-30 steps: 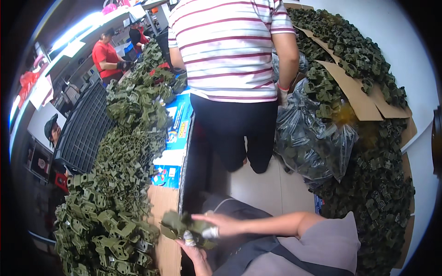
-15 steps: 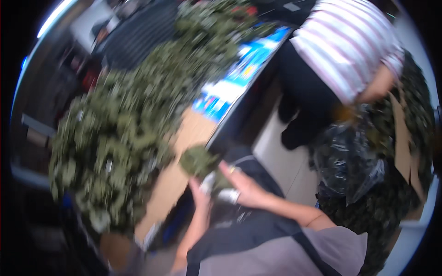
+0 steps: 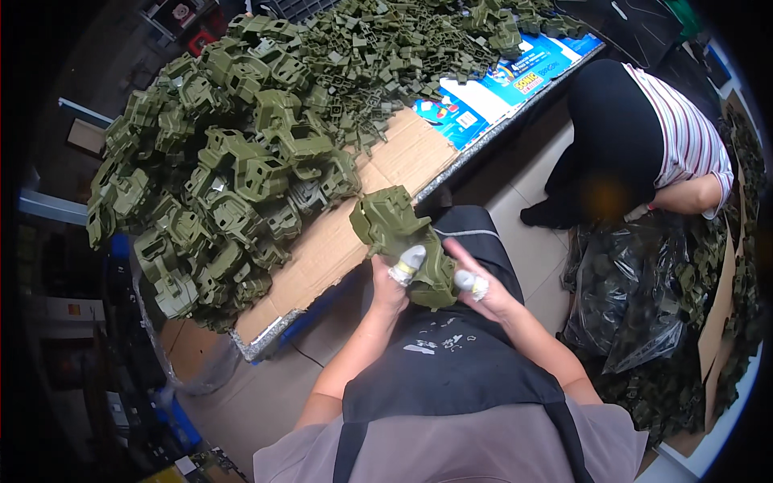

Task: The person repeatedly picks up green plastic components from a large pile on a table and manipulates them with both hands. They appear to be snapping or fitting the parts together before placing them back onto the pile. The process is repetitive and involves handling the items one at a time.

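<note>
Both hands grip one green plastic part.
Left hand (image 3: pixel 390 288) and right hand (image 3: pixel 483 291) fingers (image 3: pixel 408 262) closed around part (image 3: pixel 400 237), raised near counter (image 3: pixel 322 249).

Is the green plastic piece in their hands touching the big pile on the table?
Apart. The head view shows the green plastic piece held off the table edge, bare cardboard between it and the pile.

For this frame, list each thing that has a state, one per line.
Olive-green moulded plastic part: held up above the lap in both hands.
Left hand: gripping the part, taped thumb on it.
Right hand: gripping the part.
Heap of green plastic parts: piled loosely on the cardboard.
Black plastic bag: open, on floor.
</note>
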`<state>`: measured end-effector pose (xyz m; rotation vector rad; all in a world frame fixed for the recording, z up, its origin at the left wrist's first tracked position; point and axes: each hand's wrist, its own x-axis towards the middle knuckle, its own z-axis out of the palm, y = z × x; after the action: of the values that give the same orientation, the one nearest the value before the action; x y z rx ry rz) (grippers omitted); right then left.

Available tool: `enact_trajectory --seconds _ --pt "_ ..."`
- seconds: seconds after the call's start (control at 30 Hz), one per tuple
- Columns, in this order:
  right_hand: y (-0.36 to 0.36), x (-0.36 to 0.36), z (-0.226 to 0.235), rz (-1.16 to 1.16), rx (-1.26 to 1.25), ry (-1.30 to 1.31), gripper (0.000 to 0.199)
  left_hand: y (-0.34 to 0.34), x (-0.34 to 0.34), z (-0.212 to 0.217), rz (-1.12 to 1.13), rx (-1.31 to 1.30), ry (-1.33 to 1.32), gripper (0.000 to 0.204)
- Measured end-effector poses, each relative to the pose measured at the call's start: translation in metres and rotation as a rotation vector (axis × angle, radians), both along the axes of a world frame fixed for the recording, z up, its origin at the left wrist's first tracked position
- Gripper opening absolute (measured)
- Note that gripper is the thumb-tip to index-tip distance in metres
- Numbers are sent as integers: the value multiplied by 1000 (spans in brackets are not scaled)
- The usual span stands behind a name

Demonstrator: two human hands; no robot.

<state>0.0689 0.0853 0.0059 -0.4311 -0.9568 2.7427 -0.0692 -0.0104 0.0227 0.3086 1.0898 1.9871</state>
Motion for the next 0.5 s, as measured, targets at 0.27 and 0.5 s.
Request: enact_trajectory --seconds 0.27,0.5 --pt "44 30 26 25 872 -253 61 -33 -10 38 339 -232 1021 101" --pt "20 48 12 423 1310 -273 59 -13 15 17 -1013 -452 1421 78"
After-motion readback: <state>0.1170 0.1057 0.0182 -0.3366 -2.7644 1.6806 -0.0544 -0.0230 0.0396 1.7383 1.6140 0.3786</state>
